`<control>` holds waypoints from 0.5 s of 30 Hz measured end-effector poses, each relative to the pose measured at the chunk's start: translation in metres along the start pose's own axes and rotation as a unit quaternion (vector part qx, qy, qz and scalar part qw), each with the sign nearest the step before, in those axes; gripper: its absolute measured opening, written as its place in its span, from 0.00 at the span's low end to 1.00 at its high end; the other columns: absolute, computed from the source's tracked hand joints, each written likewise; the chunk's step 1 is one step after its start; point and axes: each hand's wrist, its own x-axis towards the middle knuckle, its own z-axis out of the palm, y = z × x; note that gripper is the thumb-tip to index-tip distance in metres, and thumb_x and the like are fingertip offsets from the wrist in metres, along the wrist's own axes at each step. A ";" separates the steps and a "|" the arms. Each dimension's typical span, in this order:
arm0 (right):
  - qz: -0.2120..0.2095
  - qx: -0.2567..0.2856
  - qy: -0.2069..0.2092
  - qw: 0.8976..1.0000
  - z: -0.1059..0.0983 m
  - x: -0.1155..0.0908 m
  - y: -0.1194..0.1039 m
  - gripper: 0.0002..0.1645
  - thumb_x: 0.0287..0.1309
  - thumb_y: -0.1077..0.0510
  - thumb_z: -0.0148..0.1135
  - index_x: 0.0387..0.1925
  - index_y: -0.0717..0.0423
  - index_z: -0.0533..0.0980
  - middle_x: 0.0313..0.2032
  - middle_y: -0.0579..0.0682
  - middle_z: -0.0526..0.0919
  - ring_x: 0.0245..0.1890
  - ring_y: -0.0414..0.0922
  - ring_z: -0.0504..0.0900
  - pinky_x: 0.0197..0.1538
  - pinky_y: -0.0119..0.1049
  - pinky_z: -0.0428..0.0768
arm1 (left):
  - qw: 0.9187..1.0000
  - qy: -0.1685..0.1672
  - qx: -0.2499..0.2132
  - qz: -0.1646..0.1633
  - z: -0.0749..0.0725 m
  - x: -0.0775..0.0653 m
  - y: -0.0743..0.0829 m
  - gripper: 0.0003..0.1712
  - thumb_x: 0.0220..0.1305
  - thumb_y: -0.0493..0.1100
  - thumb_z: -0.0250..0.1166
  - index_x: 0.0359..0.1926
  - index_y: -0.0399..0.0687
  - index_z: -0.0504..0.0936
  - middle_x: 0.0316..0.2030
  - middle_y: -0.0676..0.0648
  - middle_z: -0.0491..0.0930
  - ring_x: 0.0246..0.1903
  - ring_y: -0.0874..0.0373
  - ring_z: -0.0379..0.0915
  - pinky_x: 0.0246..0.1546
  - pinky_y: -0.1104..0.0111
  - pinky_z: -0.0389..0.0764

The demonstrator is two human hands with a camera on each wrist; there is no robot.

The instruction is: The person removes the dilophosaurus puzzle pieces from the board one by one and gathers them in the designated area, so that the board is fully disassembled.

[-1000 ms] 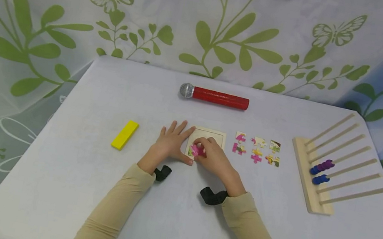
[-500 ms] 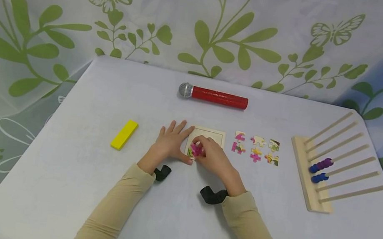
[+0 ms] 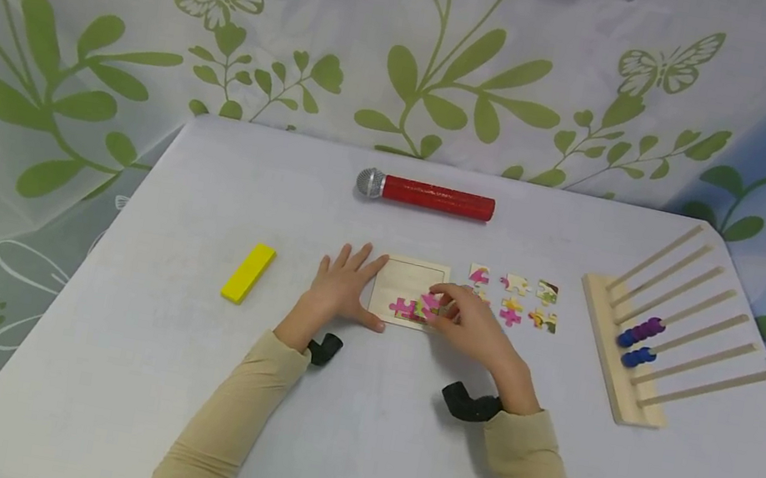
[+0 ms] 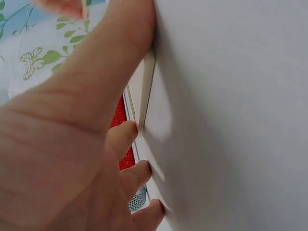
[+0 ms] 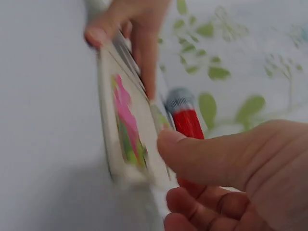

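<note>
A small square wooden puzzle tray [image 3: 410, 279] lies mid-table. My left hand [image 3: 342, 290] rests at its left side with fingers spread, thumb and forefinger touching the edge. Over the tray's lower right part, my right hand [image 3: 476, 331] pinches a pink and green jigsaw piece [image 3: 429, 306] between thumb and fingers. In the right wrist view that held piece [image 5: 162, 119] shows edge-on above the thumb, partly hidden. Pink and green jigsaw pieces [image 3: 403, 307] lie inside the tray along its near edge; the right wrist view is blurred there.
Several loose jigsaw pieces [image 3: 547, 292] lie right of the tray, one partly behind my right hand. A wooden rack [image 3: 623, 372] with slanting rods and beads stands far right. A red microphone [image 3: 439, 198] lies behind the tray, a yellow block [image 3: 249, 273] to the left.
My right hand has moved right from the tray's lower left corner to its lower right, still pinching a piece. Pink pieces in the tray are now uncovered. The left hand has stayed still.
</note>
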 end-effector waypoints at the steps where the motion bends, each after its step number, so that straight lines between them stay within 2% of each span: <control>1: 0.011 0.002 0.001 1.000 -0.005 -0.005 0.006 0.24 0.54 0.61 0.61 0.54 0.60 0.69 0.40 0.55 0.73 0.36 0.48 0.72 0.36 0.38 0.74 | 1.000 0.000 -0.003 0.000 0.000 0.000 0.000 0.63 0.37 0.67 0.70 0.70 0.56 0.46 0.70 0.45 0.38 0.67 0.42 0.29 0.61 0.45 0.39; 7: 0.057 -0.012 0.008 0.998 -0.025 -0.024 0.029 0.24 0.54 0.64 0.59 0.54 0.63 0.70 0.40 0.57 0.73 0.36 0.49 0.71 0.35 0.38 0.72 | 1.000 0.007 -0.010 -0.007 0.000 0.000 0.000 0.63 0.37 0.66 0.71 0.70 0.56 0.46 0.70 0.45 0.38 0.67 0.43 0.28 0.61 0.45 0.38; 11: 0.071 -0.027 0.005 0.997 -0.029 -0.027 0.034 0.25 0.53 0.63 0.61 0.54 0.63 0.70 0.40 0.58 0.71 0.34 0.49 0.69 0.33 0.37 0.71 | 1.000 0.001 -0.012 -0.007 0.001 0.001 0.000 0.64 0.37 0.66 0.71 0.70 0.56 0.46 0.70 0.45 0.37 0.67 0.43 0.27 0.61 0.45 0.37; 15: 0.064 -0.023 0.014 0.998 -0.028 -0.027 0.032 0.26 0.51 0.64 0.62 0.53 0.64 0.70 0.39 0.59 0.71 0.34 0.49 0.69 0.32 0.37 0.70 | 1.000 -0.003 -0.014 -0.008 0.002 0.002 -0.001 0.64 0.37 0.66 0.70 0.70 0.57 0.45 0.70 0.45 0.37 0.67 0.43 0.27 0.61 0.45 0.37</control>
